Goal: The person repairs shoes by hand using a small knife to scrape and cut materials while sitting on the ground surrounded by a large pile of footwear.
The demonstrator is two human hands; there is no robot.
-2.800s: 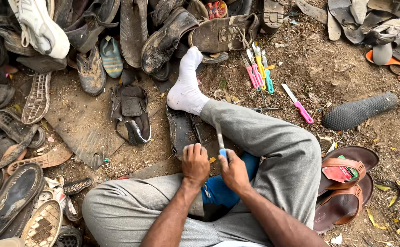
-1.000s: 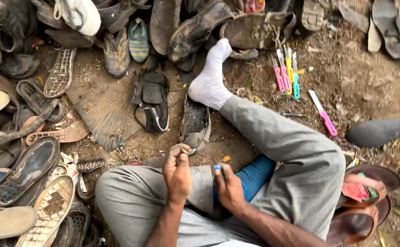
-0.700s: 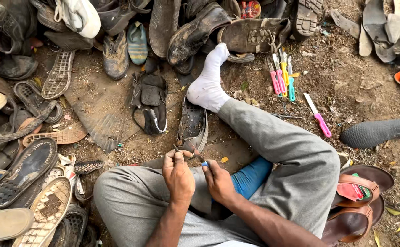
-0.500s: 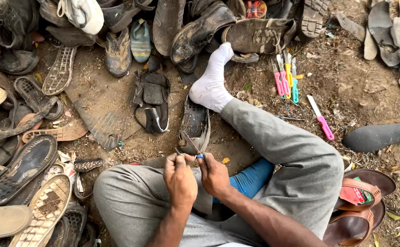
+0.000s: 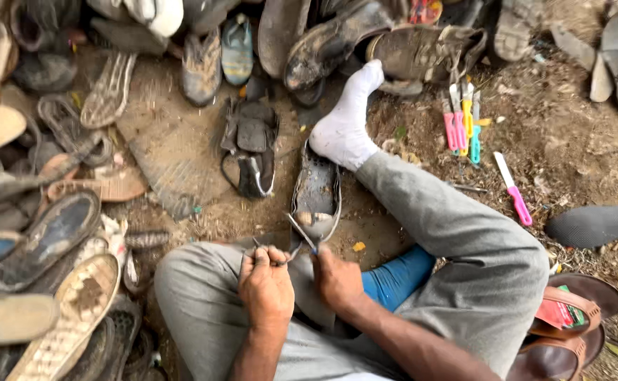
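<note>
Both hands (image 5: 298,282) pinch thin metal blade (image 5: 300,233) over worn sole (image 5: 316,194).

worn shoes and soles (image 5: 55,233) heaped left; black sandal (image 5: 252,148) on dirt; coloured-handled knives (image 5: 463,127) right; brown sandals (image 5: 570,331) lower right.

Bare dirt ground (image 5: 563,141) carries everything: a heap of worn shoes and sandals (image 5: 48,233) fills the left side and runs along the far edge. A dusty black sandal (image 5: 252,148) lies mid-scene with a dark shoe sole (image 5: 317,194) just right of it; coloured small knives (image 5: 462,127) sit far right of centre and a pink-handled knife (image 5: 513,189) near them. At the right edge lies a black insole (image 5: 595,224), and brown sandals (image 5: 570,331) lie near right.
</note>
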